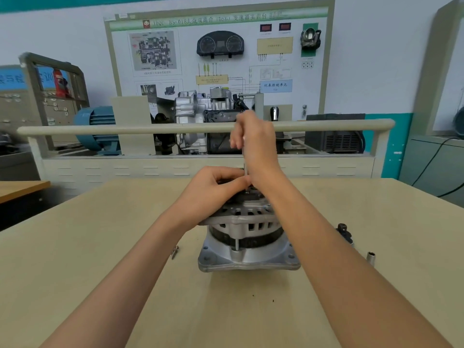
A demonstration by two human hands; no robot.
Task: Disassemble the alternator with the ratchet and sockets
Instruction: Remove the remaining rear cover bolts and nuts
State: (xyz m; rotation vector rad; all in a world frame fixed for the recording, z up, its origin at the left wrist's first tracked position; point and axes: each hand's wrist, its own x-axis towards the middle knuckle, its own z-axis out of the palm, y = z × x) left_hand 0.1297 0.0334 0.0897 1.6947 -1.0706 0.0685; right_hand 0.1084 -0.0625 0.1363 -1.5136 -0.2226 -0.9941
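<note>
The alternator (pixel 247 237) stands on the table (pixel 100 247). The right hand (pixel 256 144) grips an upright tool (pixel 245 167), mostly hidden. The left hand (pixel 213 192) pinches something hidden on top.

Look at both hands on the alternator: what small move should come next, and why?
Probably turn the tool to loosen the fastener. The right hand grips its shaft upright, tip down on top of the alternator, and the left hand pinches at its base, steadying it.
</note>
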